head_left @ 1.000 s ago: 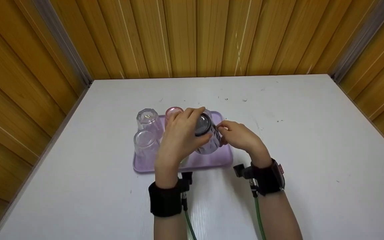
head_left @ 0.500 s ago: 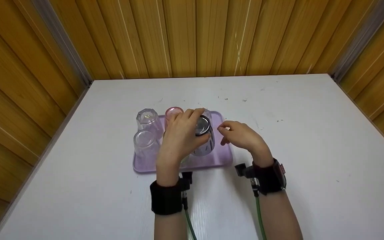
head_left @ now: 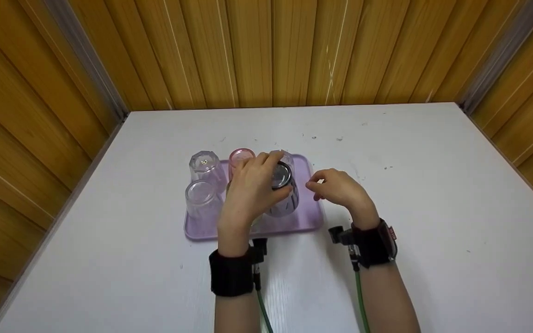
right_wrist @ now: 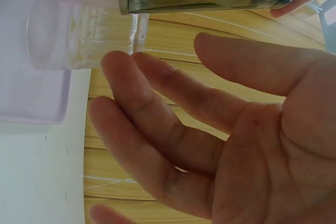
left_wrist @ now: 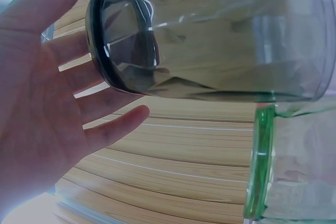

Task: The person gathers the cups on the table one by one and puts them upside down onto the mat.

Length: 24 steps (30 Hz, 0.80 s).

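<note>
My left hand (head_left: 250,189) holds a smoky grey glass (head_left: 283,203) bottom-up by its dark base, over the right part of a lilac tray (head_left: 310,217). In the left wrist view the thumb and fingers are at the glass's base, with the other fingers spread. A green-based glass (left_wrist: 260,166) stands beside it, mostly hidden under my hand in the head view. My right hand (head_left: 338,188) is just right of the tray, apart from the grey glass, its fingers loosely bent with nothing in them. Behind the grey glass stands a clear glass (right_wrist: 105,30).
Two clear glasses, one at the back (head_left: 204,163) and one in front (head_left: 200,193), stand bottom-up on the tray's left side. A pink glass (head_left: 241,157) stands between them and my left hand. The white table (head_left: 410,194) meets wood-look walls (head_left: 289,51) behind.
The grey glass has moved slightly left and become more upright. My right hand has let go of its side and drawn back a little to the right.
</note>
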Available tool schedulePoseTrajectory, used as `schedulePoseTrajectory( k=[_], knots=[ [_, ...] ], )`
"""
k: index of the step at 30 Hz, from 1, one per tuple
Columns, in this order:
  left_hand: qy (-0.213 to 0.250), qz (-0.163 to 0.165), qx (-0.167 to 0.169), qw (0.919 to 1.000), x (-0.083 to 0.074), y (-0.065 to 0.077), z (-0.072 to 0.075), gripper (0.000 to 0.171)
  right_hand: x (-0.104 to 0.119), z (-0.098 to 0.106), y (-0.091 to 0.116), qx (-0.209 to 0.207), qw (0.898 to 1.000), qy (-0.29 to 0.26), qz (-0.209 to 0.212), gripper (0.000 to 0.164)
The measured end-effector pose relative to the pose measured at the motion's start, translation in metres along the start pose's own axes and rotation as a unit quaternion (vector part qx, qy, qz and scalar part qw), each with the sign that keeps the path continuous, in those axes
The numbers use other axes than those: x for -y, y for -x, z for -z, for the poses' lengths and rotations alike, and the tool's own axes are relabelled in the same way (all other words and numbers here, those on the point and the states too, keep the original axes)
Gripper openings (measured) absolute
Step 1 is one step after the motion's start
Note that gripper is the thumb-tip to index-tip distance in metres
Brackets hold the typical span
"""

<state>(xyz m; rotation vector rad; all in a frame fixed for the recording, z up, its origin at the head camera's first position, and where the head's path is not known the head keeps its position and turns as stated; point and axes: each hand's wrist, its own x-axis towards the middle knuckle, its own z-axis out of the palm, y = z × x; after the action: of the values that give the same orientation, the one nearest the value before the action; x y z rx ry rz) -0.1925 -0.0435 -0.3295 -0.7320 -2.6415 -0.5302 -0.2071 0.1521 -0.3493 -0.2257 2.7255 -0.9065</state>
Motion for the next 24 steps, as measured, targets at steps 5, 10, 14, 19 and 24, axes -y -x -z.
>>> schedulePoseTrajectory(
  k=[5,10,14,19,24],
  knots=[
    [-0.002,-0.001,0.005,1.0000,0.001,-0.001,-0.001,0.059,-0.005,-0.002,-0.005,0.003,1.000,0.005,-0.021,0.029],
    [-0.001,0.006,0.020,0.9998,0.000,-0.002,-0.002,0.061,-0.010,-0.002,-0.007,0.012,0.999,0.010,-0.038,0.026],
    [0.004,0.014,0.035,0.9993,0.000,-0.003,-0.003,0.063,-0.014,-0.001,-0.009,0.013,0.999,0.006,-0.046,0.026],
    [0.007,0.021,0.048,0.9986,0.000,-0.004,-0.005,0.064,-0.016,-0.002,-0.010,0.013,0.998,0.011,-0.054,0.027],
    [0.010,0.028,0.061,0.9977,0.001,-0.005,-0.006,0.065,-0.017,-0.004,-0.011,0.016,0.998,0.022,-0.059,0.026]
  ],
)
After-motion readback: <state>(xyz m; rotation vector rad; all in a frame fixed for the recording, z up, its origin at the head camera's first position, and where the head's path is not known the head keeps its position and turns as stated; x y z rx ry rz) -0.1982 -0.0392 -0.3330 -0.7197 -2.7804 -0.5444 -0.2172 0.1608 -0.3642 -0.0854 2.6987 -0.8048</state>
